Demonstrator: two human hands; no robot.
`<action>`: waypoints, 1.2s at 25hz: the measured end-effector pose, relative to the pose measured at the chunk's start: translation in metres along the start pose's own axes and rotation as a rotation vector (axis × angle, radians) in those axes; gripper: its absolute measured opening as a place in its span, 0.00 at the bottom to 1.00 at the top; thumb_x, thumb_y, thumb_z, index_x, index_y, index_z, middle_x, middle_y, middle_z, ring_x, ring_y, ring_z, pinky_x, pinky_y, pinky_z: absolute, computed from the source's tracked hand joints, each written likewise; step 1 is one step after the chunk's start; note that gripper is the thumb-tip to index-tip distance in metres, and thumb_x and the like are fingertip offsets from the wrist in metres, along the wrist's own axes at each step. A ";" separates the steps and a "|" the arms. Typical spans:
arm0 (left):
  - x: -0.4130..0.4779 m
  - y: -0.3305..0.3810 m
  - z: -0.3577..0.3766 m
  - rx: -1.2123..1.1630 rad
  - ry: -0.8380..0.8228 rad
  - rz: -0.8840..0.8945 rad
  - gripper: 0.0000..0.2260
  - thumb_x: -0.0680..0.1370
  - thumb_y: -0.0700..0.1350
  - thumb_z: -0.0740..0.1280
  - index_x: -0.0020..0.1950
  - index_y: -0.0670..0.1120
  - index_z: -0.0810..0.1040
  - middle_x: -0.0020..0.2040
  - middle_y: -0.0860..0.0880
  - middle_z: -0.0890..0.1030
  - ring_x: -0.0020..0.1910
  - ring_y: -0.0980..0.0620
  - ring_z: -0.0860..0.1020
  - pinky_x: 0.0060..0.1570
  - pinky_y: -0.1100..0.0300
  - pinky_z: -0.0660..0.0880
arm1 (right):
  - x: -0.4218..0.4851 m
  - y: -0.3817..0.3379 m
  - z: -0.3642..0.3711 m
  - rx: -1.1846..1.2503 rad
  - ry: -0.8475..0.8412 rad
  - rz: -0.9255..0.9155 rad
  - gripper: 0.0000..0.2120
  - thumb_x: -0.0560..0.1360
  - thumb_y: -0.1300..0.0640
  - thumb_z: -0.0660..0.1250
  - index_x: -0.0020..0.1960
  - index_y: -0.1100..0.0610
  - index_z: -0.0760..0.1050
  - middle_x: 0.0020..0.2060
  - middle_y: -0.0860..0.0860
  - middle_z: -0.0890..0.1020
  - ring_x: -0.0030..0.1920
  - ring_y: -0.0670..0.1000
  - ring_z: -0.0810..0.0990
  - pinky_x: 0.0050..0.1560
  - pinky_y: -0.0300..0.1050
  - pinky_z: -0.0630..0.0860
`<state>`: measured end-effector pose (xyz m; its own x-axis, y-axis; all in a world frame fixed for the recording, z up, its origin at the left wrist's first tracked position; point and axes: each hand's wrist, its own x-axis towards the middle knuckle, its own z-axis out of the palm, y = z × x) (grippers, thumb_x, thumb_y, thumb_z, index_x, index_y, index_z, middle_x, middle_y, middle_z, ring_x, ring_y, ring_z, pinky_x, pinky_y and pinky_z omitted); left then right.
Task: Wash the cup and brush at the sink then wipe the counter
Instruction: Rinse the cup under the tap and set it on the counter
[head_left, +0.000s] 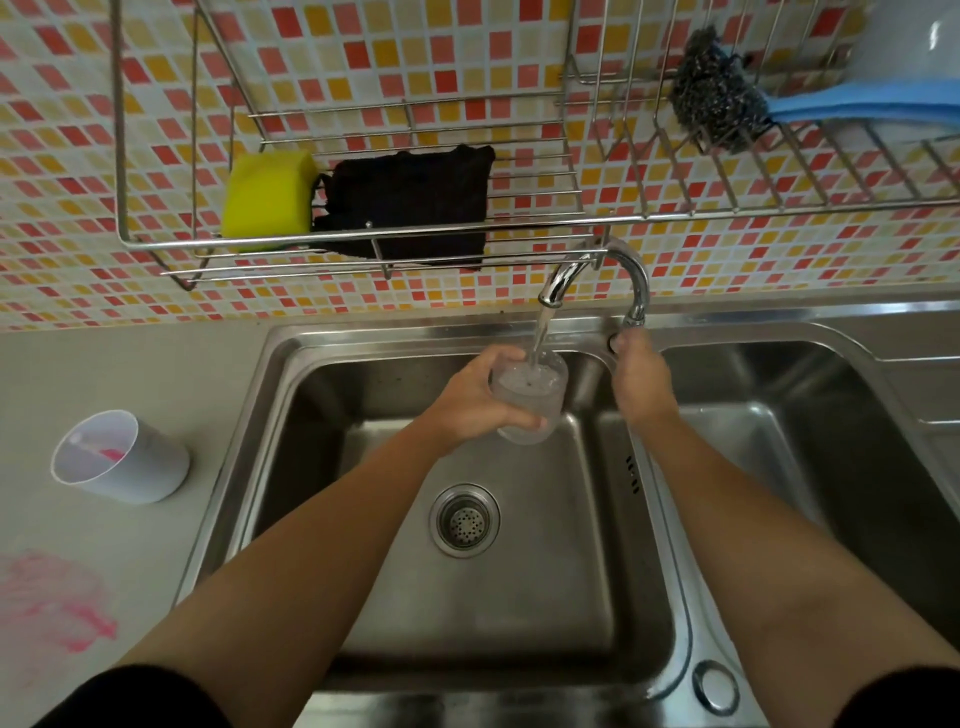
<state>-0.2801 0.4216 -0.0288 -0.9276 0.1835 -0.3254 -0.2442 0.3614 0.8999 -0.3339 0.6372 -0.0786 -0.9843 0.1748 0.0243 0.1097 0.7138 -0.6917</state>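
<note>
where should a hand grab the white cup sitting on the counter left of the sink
Grip the white cup around its side wall, coming from the right, sink side. It stands upright with an open rim, no handle shows, and something pink lies inside, so wrapping the wall keeps fingers out.

Just one view here, a wide-angle head cam looking forward and steeply down over the stainless steel double sink (649, 613), close in. The frame reaches up to the red and yellow mosaic tile wall (78, 156), edges bending from the lens.
</note>
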 end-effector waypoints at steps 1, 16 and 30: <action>-0.002 -0.002 0.000 -0.011 -0.010 0.005 0.33 0.59 0.41 0.79 0.61 0.56 0.71 0.58 0.52 0.75 0.56 0.51 0.75 0.57 0.46 0.77 | 0.001 0.001 -0.003 0.138 0.097 0.039 0.09 0.81 0.60 0.51 0.55 0.59 0.69 0.46 0.61 0.79 0.45 0.59 0.78 0.46 0.52 0.75; -0.042 -0.051 0.014 1.288 0.048 -0.031 0.34 0.67 0.49 0.73 0.68 0.60 0.60 0.64 0.48 0.63 0.63 0.43 0.60 0.54 0.42 0.71 | -0.103 0.066 0.022 -0.576 -0.173 -0.061 0.26 0.81 0.54 0.46 0.76 0.59 0.41 0.76 0.55 0.44 0.76 0.55 0.41 0.74 0.53 0.45; -0.067 -0.038 0.006 1.670 0.162 0.372 0.32 0.71 0.44 0.71 0.70 0.50 0.61 0.67 0.44 0.63 0.68 0.40 0.62 0.56 0.37 0.69 | -0.101 0.060 0.018 -0.647 -0.219 -0.092 0.28 0.81 0.53 0.49 0.76 0.62 0.43 0.76 0.58 0.47 0.76 0.56 0.44 0.74 0.53 0.45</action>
<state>-0.2071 0.4012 -0.0427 -0.9044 0.4225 -0.0600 0.4128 0.8306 -0.3738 -0.2303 0.6501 -0.1354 -0.9914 0.0017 -0.1311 0.0177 0.9924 -0.1217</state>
